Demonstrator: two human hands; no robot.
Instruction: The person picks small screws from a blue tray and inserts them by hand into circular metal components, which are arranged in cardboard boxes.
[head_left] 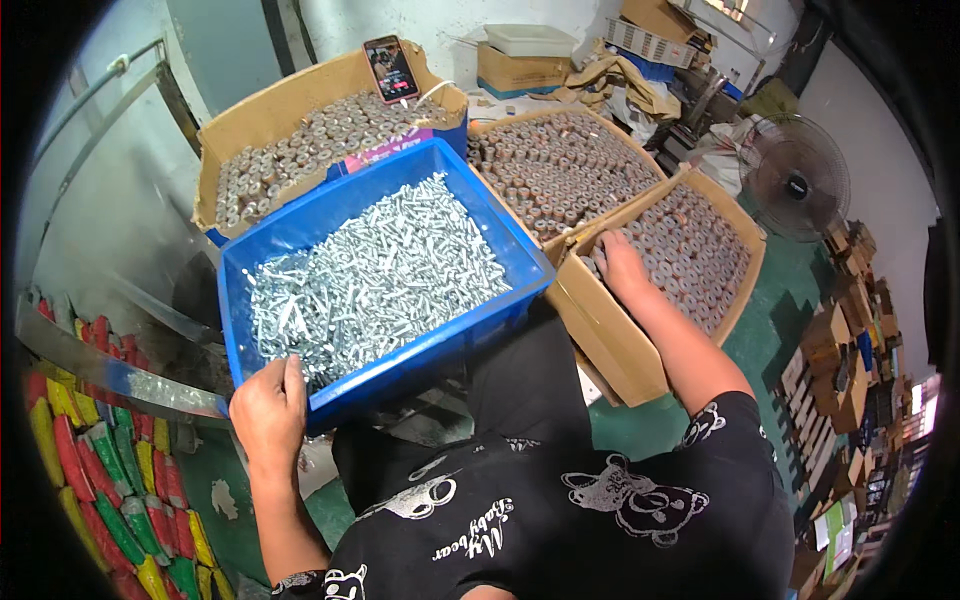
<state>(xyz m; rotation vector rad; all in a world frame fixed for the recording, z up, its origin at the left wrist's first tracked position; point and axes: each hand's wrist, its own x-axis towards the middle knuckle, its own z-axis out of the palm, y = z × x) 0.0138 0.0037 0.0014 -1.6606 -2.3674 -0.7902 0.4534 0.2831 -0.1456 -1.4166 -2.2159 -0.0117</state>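
- Left hand (268,408) sits at lower left of the frame, back of the hand up, fingers (294,372) curled in, forearm rising bare from the bottom edge.
- Right hand (622,262) reaches to centre right, arm stretched out, palm down, fingers hidden beneath it.

The scene is bright and evenly lit, with soft daylight that seems to come from the far right, where a pale patch at the top edge is overexposed. The screws (375,265) in the blue bin (420,355) give many small glints but no strong glare. Shadows are soft; the darkest one lies under the bin, near the person. The centre is sharp. Toward the rim straight edges bend strongly, details get smaller and a little soft, and black corners frame the round picture.
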